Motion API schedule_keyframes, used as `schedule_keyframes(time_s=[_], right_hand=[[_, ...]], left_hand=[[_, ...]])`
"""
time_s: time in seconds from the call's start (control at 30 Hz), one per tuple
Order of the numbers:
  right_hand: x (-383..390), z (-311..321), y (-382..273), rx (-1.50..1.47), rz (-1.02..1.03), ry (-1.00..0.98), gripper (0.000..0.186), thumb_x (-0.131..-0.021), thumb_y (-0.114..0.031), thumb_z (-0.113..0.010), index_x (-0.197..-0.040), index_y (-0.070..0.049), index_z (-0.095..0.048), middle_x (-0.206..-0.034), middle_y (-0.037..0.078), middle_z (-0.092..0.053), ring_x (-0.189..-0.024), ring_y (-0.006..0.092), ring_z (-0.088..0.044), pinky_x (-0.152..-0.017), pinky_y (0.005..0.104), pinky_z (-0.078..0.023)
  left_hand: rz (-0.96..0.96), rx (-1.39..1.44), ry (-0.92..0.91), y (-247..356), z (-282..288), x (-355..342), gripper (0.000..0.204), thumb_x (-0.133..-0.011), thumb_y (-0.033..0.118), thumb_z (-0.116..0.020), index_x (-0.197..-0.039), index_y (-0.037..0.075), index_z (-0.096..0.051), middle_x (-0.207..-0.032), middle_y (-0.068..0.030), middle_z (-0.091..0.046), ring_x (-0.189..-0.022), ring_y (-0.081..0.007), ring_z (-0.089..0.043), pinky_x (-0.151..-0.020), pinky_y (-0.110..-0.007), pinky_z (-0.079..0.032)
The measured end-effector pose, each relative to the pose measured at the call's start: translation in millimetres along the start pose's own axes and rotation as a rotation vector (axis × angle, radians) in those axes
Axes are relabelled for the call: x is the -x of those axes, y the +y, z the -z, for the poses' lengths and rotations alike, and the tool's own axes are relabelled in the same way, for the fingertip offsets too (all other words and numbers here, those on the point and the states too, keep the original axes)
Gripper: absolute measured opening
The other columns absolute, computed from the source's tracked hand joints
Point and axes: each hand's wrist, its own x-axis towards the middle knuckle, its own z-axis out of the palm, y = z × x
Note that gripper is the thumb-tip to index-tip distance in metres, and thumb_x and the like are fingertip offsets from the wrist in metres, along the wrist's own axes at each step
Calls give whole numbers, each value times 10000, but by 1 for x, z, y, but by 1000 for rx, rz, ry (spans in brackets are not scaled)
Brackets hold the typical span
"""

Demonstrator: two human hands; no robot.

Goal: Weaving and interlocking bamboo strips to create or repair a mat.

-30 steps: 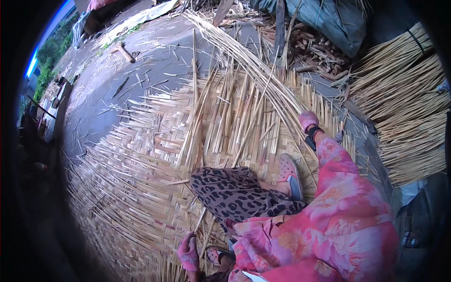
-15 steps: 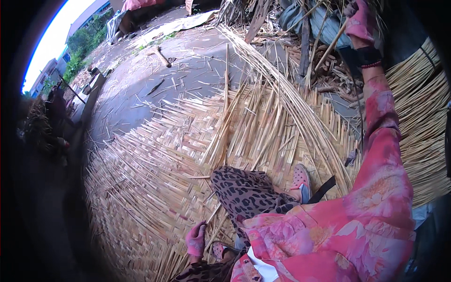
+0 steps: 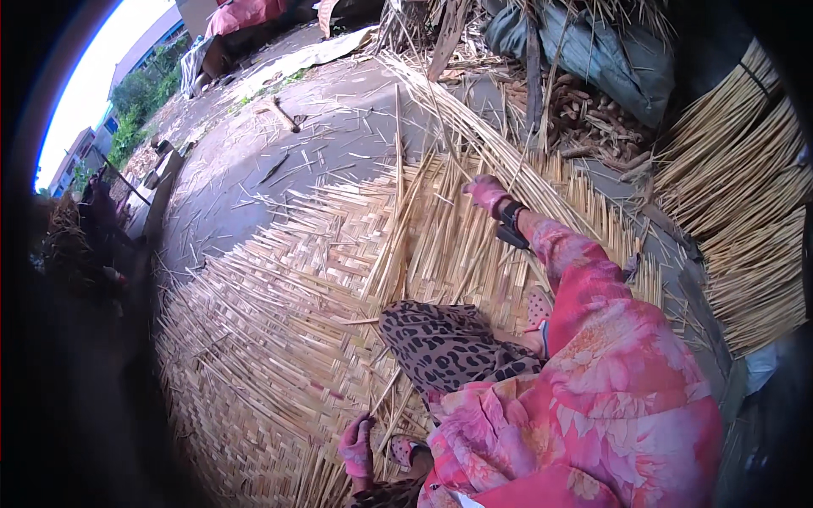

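Note:
A large mat [image 3: 313,279] woven from pale flat reed strips spreads under and around me. My left hand [image 3: 356,449], in a pink glove, is low over the mat beside my shoe. Its fingers are pinched at the lower end of a pale reed strip [image 3: 388,391]. Over the far right part of the mat is my right hand [image 3: 487,194], also pink-gloved, with its fingers closed. A thin, long reed strip [image 3: 445,127] runs up and away from those fingertips. Loose strips [image 3: 483,127] lie in a long bundle just beyond this hand.
Tied bundles of reeds [image 3: 745,195] stand at the right. Behind the mat are a grey-blue tarp [image 3: 593,63] and a heap of wood pieces [image 3: 593,127]. Strip scraps litter the grey ground [image 3: 288,161], where a wooden mallet-like piece [image 3: 283,115] lies. My bent knee [image 3: 449,343] is over the mat.
My right hand has come down and left from high at the upper right to above the mat. The left hand has stayed in nearly the same place, still pinched.

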Motion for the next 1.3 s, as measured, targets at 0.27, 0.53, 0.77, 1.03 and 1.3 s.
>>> schedule_keyframes(time_s=[0.27,0.53,0.77,1.03,1.3], right_hand=[[155,-14,218,874,71,-252,233,-864,-206,-483,-981,-73,-634,-935,56,-662,-797,290,-645,-639,369,-520],[114,14,239,612,-764,-104,245,-836,-209,-514,-980,-96,-678,-991,128,-653,-935,305,-632,-779,381,-516],[97,26,185,973,-148,-144,116,-783,-121,-580,-822,-79,-681,-914,88,-664,-835,239,-653,-677,362,-524],[119,15,156,-507,-875,-171,258,-807,-262,-597,-855,-16,-656,-707,130,-652,-580,245,-605,-560,380,-497],[125,-5,185,545,-670,-154,241,-744,-156,-656,-979,-110,-679,-1054,55,-652,-915,262,-638,-771,356,-524]], left_hand=[[178,5,-51,-19,-7,-16,261,-901,110,-539,-1108,-42,-589,-1001,-149,-645,-920,-208,-629,-852,-305,-492],[223,31,-132,-26,-16,-28,242,-894,83,-538,-1091,-46,-596,-1001,-139,-648,-918,-196,-631,-838,-286,-488],[266,8,-14,-21,-2,-12,233,-892,81,-531,-1079,-31,-613,-962,-121,-664,-904,-171,-632,-819,-256,-478],[240,29,-30,-24,-4,-12,240,-894,70,-530,-1098,-32,-603,-977,-117,-658,-913,-166,-625,-824,-258,-474],[235,34,-37,-16,-8,-10,233,-889,63,-535,-1089,-33,-606,-974,-119,-657,-915,-174,-626,-831,-263,-474]])
